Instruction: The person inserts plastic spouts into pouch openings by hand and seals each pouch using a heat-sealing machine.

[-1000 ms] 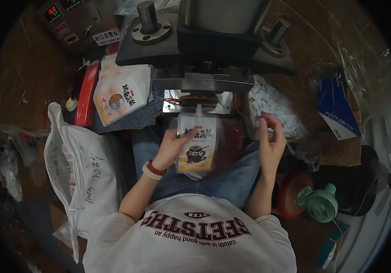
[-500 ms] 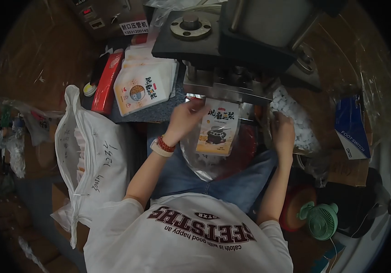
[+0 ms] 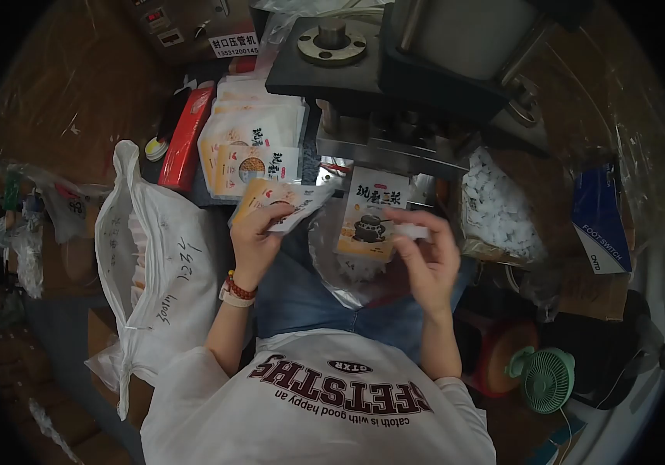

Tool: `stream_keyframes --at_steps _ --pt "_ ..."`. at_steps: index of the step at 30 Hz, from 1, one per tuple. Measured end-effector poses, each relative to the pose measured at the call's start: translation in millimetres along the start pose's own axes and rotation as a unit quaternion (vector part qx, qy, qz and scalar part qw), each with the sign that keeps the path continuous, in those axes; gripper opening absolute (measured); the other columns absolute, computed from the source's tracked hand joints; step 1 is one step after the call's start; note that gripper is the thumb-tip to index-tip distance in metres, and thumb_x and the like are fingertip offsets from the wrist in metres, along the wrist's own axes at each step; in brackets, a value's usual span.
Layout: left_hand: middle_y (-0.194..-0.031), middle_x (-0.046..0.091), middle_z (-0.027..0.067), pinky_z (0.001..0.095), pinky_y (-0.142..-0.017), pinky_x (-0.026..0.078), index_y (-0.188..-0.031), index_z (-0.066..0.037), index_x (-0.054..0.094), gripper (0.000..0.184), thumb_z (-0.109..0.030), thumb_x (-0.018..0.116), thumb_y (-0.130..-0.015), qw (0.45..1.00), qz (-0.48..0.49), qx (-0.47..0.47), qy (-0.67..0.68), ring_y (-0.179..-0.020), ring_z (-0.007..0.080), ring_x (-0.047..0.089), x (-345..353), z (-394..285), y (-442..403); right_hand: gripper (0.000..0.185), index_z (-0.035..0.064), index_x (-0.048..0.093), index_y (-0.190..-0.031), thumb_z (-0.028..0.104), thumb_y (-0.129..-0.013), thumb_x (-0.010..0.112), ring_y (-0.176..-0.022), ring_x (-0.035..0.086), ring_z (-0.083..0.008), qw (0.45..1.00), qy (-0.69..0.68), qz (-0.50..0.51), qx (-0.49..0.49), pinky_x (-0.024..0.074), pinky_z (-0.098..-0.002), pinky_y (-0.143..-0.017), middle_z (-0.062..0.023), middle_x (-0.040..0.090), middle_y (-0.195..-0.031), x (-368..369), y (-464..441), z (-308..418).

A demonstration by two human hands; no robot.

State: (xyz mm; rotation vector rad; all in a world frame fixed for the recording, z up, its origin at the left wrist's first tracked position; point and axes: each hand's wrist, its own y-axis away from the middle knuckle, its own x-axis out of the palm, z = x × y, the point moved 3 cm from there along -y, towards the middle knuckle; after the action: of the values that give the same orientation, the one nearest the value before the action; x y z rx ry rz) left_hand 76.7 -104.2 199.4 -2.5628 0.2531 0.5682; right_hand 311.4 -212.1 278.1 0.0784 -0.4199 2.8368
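My left hand (image 3: 259, 236) is closed on the lower edge of a printed pouch (image 3: 286, 203), tilted just in front of a stack of similar pouches (image 3: 251, 167). Between the fingertips of my right hand (image 3: 431, 263) is a small white plastic piece (image 3: 411, 230). Another printed pouch (image 3: 367, 213), with a dark pot pictured on it, hangs upright at the metal jaws of the press machine (image 3: 390, 151). My right fingers are close to its right side; whether they touch it I cannot tell.
A box of small white pieces (image 3: 503, 209) stands right of the machine. A clear plastic bag (image 3: 348, 291) lies over my lap. On the left are a white woven sack (image 3: 170, 271) and a red package (image 3: 185, 139). A green fan (image 3: 547, 378) sits at lower right.
My left hand has moved left from the pouch at the machine and now holds another pouch. My right hand has come left from the white-piece box, carrying a small white piece.
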Motion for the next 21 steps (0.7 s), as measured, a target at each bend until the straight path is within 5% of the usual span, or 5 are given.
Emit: stream_keyframes --at_steps 3,6,12,16,21 --pt "-0.097 0.068 0.007 0.0349 -0.079 0.052 -0.097 -0.008 0.067 0.039 0.006 0.062 -0.062 0.956 -0.068 0.18 -0.223 -0.089 0.0269 0.065 1 -28 -13 0.027 -0.0012 0.06 -0.105 -0.002 -0.079 0.069 -0.104 0.062 -0.0257 0.969 0.171 0.069 -0.165 0.0476 -0.0327 -0.09 -0.014 0.067 -0.11 20 -12 -13" --pt "-0.099 0.066 0.0049 0.0364 -0.08 0.052 -0.096 -0.007 0.065 0.035 0.001 0.065 -0.062 0.935 -0.045 0.147 -0.32 -0.097 0.0261 0.063 -1 25 -33 0.028 0.0 0.064 -0.103 0.004 -0.077 0.073 -0.094 0.063 -0.0257 0.953 0.202 0.047 -0.22 0.05 -0.0322 -0.08 -0.0111 0.066 -0.105 19 -8 -4" --pt "-0.101 0.066 0.0044 0.0355 -0.082 0.051 -0.104 -0.006 0.066 0.032 -0.005 0.068 -0.072 0.952 0.066 0.111 -0.278 -0.099 0.0259 0.062 -13 12 -36 0.031 0.0024 0.067 -0.105 0.002 -0.075 0.075 -0.087 0.062 -0.0168 0.989 0.14 0.05 -0.005 0.0496 -0.0274 -0.074 -0.0096 0.062 -0.101 8 10 -33" --pt "-0.102 0.068 0.0057 0.0358 -0.08 0.052 -0.105 -0.005 0.068 0.034 0.002 0.063 -0.072 0.975 0.089 0.055 -0.195 -0.093 0.0275 0.065 -20 17 -30 0.029 0.0018 0.068 -0.103 0.001 -0.075 0.075 -0.083 0.061 -0.0154 0.998 0.059 0.02 0.011 0.0495 -0.0287 -0.071 -0.01 0.063 -0.099 19 17 -43" --pt "-0.101 0.069 0.0081 0.0344 -0.081 0.053 -0.102 -0.005 0.069 0.042 0.011 0.058 -0.064 0.99 0.036 0.099 -0.092 -0.095 0.0263 0.066 -10 -36 -18 0.03 0.0002 0.068 -0.099 -0.002 -0.071 0.076 -0.086 0.06 -0.0207 0.946 0.243 -0.036 -0.211 0.0481 -0.0292 -0.074 -0.0096 0.064 -0.095 12 7 4"
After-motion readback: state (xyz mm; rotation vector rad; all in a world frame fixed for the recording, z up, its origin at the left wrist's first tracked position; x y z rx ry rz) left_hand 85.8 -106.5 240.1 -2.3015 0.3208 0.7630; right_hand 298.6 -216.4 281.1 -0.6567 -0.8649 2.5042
